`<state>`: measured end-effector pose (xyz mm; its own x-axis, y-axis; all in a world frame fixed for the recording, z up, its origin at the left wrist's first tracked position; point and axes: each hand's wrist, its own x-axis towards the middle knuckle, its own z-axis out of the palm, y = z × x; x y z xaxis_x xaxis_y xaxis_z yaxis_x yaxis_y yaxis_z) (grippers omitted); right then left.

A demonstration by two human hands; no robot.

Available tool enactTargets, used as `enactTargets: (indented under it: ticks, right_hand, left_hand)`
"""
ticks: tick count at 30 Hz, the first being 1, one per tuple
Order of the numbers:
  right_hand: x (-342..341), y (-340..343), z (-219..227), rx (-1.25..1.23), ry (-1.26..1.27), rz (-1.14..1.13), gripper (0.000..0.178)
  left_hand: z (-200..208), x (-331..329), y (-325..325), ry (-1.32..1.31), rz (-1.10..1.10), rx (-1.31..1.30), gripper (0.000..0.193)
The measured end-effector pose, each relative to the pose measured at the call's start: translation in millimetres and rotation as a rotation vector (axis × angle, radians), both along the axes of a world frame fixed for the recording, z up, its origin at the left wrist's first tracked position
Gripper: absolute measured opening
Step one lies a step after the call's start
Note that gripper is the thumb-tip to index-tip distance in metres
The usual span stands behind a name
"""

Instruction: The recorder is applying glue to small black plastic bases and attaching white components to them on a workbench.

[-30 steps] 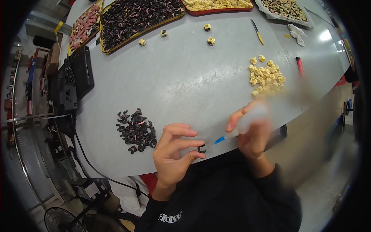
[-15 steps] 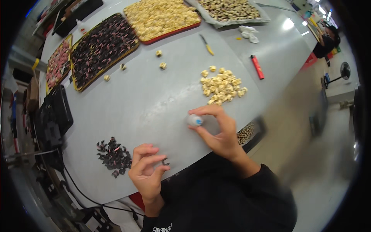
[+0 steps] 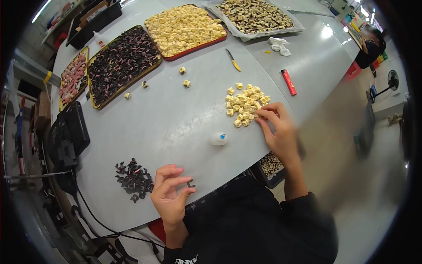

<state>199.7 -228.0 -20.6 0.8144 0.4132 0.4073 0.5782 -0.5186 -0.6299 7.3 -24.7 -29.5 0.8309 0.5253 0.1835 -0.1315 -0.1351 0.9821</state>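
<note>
Between the thumb and forefinger of my left hand is a small dark curved piece; the other fingers are bent loosely. Left of that hand lies a heap of similar black curved pieces, some showing pink. My right hand reaches the right edge of a pile of small pale-yellow pieces, its thumb and forefinger closed on one of them, partly hidden by the fingertips. A small white squeeze bottle with a blue tip stands on the grey table between my hands.
At the back are trays of yellow pieces, black pieces, pink pieces and mixed pieces. A yellow-handled knife, a red stick-shaped object and crumpled white tissue lie rightward. A co-worker is far right.
My right hand has set the white bottle down on the table and moved right and away to the yellow pile. My left hand still holds the dark piece, nearly unmoved.
</note>
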Motion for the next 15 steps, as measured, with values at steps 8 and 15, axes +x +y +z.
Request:
enactTargets:
  ticks: [8,15]
  right_hand:
    - [0,-2,4,-0.084,-0.129,0.11,0.024]
    - [-31,0,28,0.319,-0.14,0.089,0.032]
  left_hand:
    - [1,1,-1,-0.011,-0.004,0.036,0.025]
    - [0,-1,-3,-0.03,0.041,0.184,0.026]
